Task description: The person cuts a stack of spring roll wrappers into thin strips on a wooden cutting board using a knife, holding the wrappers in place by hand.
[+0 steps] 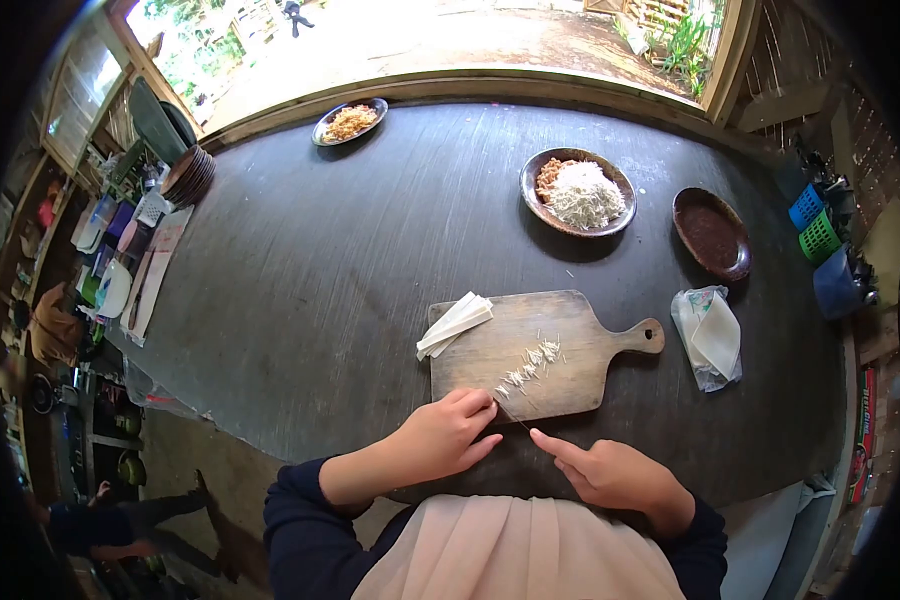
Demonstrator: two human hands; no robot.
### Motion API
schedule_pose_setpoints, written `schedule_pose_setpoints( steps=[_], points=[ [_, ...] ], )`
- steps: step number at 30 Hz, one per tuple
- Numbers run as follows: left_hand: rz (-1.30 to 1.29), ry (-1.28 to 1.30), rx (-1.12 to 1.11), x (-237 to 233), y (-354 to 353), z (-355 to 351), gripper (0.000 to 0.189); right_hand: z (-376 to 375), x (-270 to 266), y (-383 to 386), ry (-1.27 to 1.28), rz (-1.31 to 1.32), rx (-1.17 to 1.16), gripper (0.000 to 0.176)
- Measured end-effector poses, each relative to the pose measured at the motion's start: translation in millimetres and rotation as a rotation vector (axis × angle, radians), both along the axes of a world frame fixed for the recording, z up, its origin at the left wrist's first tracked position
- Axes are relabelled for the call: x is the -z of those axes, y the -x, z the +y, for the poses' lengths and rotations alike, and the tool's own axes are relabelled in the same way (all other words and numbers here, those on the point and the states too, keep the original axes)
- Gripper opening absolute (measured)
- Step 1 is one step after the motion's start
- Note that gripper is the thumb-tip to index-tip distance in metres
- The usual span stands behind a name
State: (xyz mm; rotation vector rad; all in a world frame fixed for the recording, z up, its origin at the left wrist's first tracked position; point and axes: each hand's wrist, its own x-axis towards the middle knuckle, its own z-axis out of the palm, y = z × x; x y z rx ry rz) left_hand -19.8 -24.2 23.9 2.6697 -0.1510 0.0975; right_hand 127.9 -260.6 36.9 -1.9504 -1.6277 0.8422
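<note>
A wooden cutting board (560,390) with a handle lies in front of me. My left hand (450,428) is closed at its near edge, fingers curled; what they press or hold is hidden. My right hand (610,472) grips a knife (513,414), its index finger stretched along the top and its thin blade reaching my left fingertips. A trail of short, thin white slivers (530,364) runs across the board from that spot. Stacked flat white strips (455,325) lie over the board's far left corner.
Beyond the board stands a bowl (620,226) heaped with white shreds and brownish bits. An oval brown dish (712,235) and a plastic packet of white sheets (708,340) lie right. A plate of orange-brown food (350,123) sits far back; stacked plates (188,178) stand left. Another person (140,525) is at lower left.
</note>
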Motion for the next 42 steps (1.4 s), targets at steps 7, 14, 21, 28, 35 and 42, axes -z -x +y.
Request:
schedule_pose_setpoints(
  steps=[7,14,21,28,35,42],
  points=[
    [-0.011,0.01,0.008,0,-1,1,0.036,-9,-13,-6,0.085,0.06,-0.024,0.06],
    [-0.011,0.011,0.016,0,0,2,0.036,-2,-3,-2,0.005,0.012,-0.021,0.064],
    [0.002,0.007,0.011,-1,1,2,0.037,-2,-4,-1,0.014,0.019,-0.019,0.064],
    [0.007,0.003,0.008,-2,1,1,0.037,2,1,1,-0.024,0.02,-0.012,0.062],
    [-0.004,-0.009,0.01,0,1,1,0.037,-1,-4,-2,-0.004,0.007,-0.002,0.059],
    [0.008,0.006,0.012,-1,0,1,0.037,-8,-16,-6,0.092,0.059,-0.013,0.057]
  ],
)
